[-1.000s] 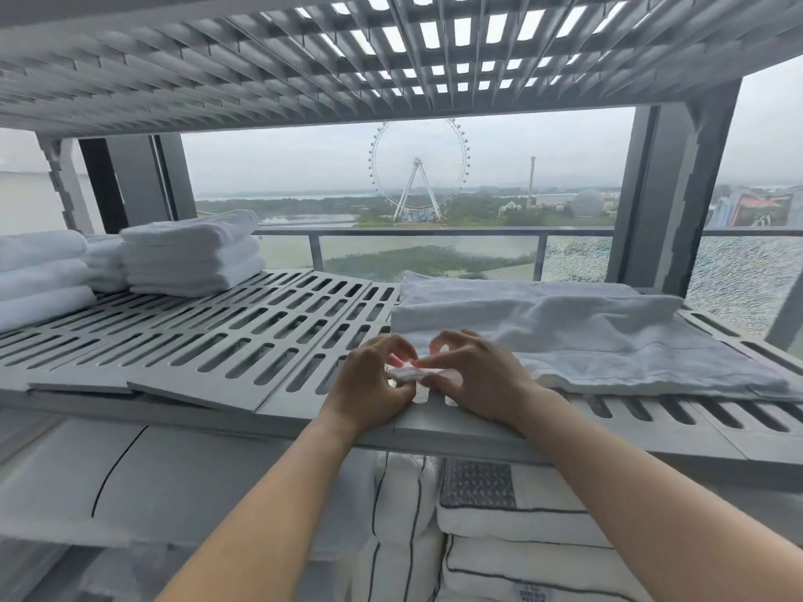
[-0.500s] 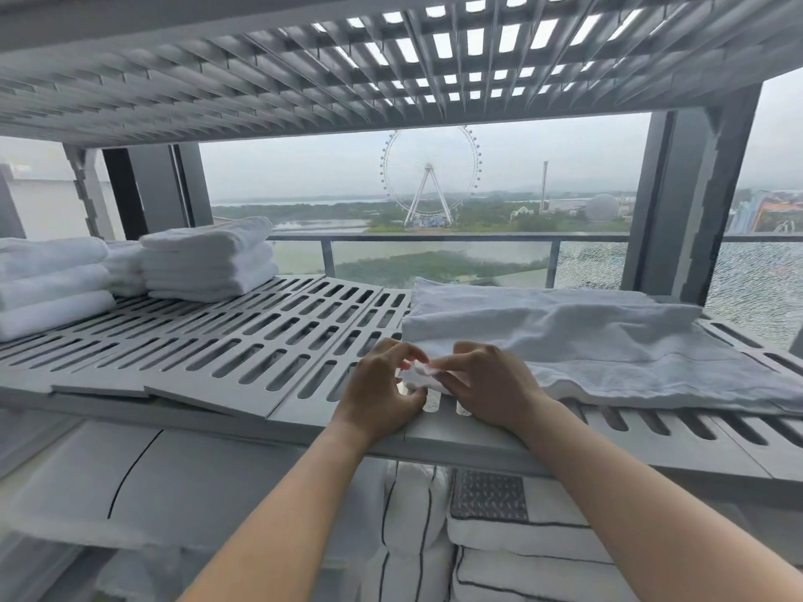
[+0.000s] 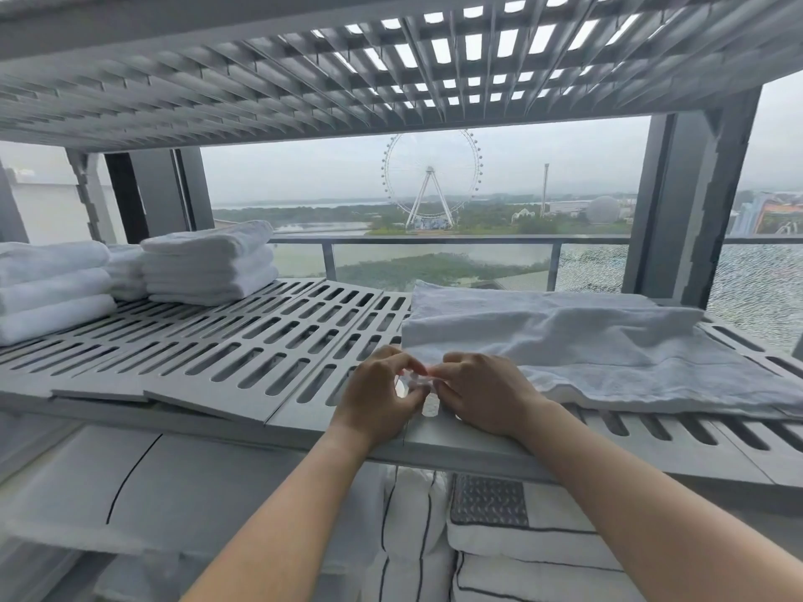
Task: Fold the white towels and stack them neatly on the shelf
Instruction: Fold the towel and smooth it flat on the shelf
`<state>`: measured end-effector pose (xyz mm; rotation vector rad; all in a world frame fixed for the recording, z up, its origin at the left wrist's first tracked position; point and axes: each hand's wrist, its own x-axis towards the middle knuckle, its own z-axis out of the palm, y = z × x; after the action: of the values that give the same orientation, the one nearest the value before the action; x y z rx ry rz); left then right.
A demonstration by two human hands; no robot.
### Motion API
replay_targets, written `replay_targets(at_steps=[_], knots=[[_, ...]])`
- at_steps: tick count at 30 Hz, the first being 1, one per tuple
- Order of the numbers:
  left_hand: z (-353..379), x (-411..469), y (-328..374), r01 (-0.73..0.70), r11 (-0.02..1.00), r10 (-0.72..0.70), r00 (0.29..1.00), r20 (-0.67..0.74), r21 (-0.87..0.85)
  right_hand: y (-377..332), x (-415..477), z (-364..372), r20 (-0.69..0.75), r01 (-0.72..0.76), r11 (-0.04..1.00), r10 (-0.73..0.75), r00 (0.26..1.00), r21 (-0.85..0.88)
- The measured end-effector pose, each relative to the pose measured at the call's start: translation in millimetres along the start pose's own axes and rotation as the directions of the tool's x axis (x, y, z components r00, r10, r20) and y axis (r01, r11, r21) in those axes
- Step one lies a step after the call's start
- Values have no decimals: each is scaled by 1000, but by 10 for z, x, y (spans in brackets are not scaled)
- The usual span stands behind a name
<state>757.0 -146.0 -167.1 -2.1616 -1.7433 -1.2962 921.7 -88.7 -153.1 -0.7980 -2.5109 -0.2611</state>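
Observation:
A white towel (image 3: 586, 345) lies half folded on the right side of the grey slatted shelf (image 3: 226, 354). Its near left corner is pinched between my left hand (image 3: 378, 397) and my right hand (image 3: 482, 395), which meet at the shelf's front edge. Both hands have their fingers closed on that small bit of cloth. A stack of folded white towels (image 3: 208, 262) sits at the back left of the shelf. Another stack of folded towels (image 3: 48, 288) stands at the far left edge.
A slatted upper shelf (image 3: 391, 58) hangs close overhead. A thick grey post (image 3: 682, 210) stands at the back right. Below the shelf lie white cushions with black piping (image 3: 499, 558). Behind is a window with a railing.
My hands stay together on the towel's corner, with the fingers shifting slightly. The view has tilted a little; the towel has not moved.

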Motion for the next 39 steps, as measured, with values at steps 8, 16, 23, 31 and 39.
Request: replay_targets(at_steps=[8,16,23,31,39], knots=[[17,6,-5,68,997,-67,998,-20,26,-20,-20,-31,-22,-17,999,17,1000,33],[14,35,-34,17,998,-12,997,-77,68,223,-97,-59,177,-197,978,206,962,-67],[47,67,-83,91,993,-89,995,-36,69,593,-484,-300,248,-345,937,349,904,-63],[42,74,-74,141,988,-144,988,47,65,353,-598,-384,-45,-201,977,205,978,77],[53,68,-29,138,984,-138,990,-10,111,470,-555,-282,-25,-233,972,232,972,-17]])
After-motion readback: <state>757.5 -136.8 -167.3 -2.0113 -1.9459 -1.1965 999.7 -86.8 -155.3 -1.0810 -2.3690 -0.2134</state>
